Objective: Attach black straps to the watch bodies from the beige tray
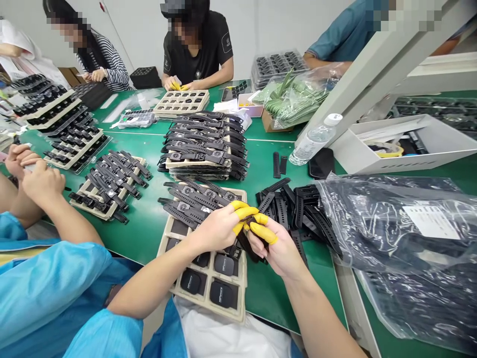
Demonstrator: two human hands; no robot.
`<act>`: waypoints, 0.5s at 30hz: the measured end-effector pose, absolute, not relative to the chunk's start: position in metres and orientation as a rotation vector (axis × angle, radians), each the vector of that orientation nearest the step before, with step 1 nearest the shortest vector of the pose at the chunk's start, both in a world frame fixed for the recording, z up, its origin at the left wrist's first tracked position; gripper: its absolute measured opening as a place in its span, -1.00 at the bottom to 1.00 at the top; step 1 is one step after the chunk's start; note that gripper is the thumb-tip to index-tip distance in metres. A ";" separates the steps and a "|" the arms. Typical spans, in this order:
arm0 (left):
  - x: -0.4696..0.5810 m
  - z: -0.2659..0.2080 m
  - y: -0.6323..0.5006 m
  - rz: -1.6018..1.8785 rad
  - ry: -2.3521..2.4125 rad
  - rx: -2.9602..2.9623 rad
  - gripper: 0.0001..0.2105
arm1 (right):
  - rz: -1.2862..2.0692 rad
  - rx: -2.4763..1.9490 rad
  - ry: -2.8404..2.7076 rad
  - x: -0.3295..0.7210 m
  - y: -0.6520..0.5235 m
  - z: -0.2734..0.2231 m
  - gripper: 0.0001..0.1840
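Note:
My left hand [219, 226] and my right hand [275, 242], both with yellow finger cots, meet above the right edge of a beige tray. Between their closed fingertips is a small dark piece, with a black watch strap [246, 247] hanging below; whether a watch case is attached is hidden by the fingers. Under the hands, the beige tray [238, 314] has black square watch cases in its near compartments. Black smartwatches [182, 206] with straps lie across its far half. Just right of my hands, loose black watch straps [281, 209] form a pile on the green table.
Stacked trays of watches [204, 144] stand beyond my tray. Large plastic bags [402, 223] of dark items lie at right, near a white box [410, 144], a water bottle [316, 139] and a phone [322, 163]. A co-worker's hands [37, 171] are at left; other people sit opposite.

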State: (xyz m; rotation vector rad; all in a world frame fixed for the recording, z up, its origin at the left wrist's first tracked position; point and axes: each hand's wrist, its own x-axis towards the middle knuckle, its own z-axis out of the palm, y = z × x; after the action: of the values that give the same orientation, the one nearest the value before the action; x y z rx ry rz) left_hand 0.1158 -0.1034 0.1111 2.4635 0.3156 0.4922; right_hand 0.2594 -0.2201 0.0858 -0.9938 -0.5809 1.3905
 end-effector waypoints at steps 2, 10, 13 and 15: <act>0.116 0.113 -0.104 0.485 0.318 2.464 -0.56 | 1.400 -0.998 -0.602 0.259 -0.220 0.086 -0.63; 0.115 0.113 -0.101 0.465 0.241 2.506 -0.55 | 1.496 -0.922 -0.525 0.259 -0.220 0.089 -0.63; 0.115 0.113 -0.102 0.481 0.261 2.511 -0.55 | 1.488 -0.908 -0.506 0.258 -0.219 0.090 -0.64; 0.115 0.113 -0.103 0.487 0.270 2.496 -0.53 | 1.483 -0.905 -0.504 0.256 -0.219 0.089 -0.64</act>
State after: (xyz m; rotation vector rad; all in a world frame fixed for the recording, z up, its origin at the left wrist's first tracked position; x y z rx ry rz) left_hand 0.1150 -0.1028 0.1131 2.4958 0.2704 0.4873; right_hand 0.2557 -0.2191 0.0893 -0.9049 -0.5039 1.4826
